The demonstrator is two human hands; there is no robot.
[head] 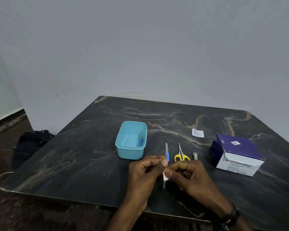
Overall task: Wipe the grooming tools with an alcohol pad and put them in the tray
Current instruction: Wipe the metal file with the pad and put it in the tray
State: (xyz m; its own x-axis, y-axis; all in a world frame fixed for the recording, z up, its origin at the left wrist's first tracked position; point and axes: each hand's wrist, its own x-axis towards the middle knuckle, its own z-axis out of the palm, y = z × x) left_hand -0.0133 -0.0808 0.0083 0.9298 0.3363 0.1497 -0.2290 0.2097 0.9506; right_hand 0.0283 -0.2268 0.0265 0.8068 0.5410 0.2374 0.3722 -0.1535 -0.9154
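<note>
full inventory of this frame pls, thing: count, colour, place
table: 1, dark marbled, fills lower frame
tray: 1, light blue, table centre-left
small tool: 1, blue, inside tray
nail file: 1, steel with blue handle, right of tray
scissors: 1, yellow handles, right of file
nail clipper: 1, silver, right of scissors
wrapper: 1, white, behind clipper
swab box: 1, purple and white, table right
bag: 1, black, floor left
thin metal tool: 1, grey, held between the hands
alcohol pad: 1, white, pinched on that tool
left hand: holds tool
right hand: pinches pad
</note>
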